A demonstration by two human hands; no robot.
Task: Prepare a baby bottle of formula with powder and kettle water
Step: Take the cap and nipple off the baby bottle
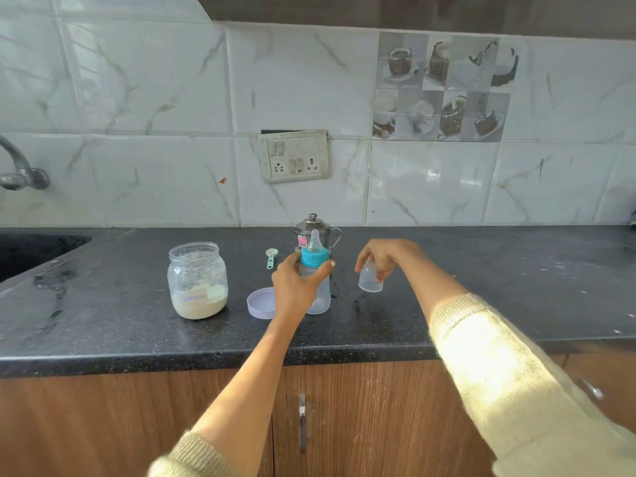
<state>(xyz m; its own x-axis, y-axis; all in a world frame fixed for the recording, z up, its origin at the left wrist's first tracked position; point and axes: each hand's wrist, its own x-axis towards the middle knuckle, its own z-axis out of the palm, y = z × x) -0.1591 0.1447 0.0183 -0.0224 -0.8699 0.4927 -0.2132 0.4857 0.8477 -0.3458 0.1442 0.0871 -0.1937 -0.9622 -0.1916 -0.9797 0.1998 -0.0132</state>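
Bottle (318, 270) upright in left hand (294, 287) — right hand (382, 258) grips clear cap (370, 278).

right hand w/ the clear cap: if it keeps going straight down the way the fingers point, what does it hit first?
Probably bare countertop. The right hand holds the clear cap open end down, nothing visible beneath it. The baby bottle stands off to its left; depth is uncertain.
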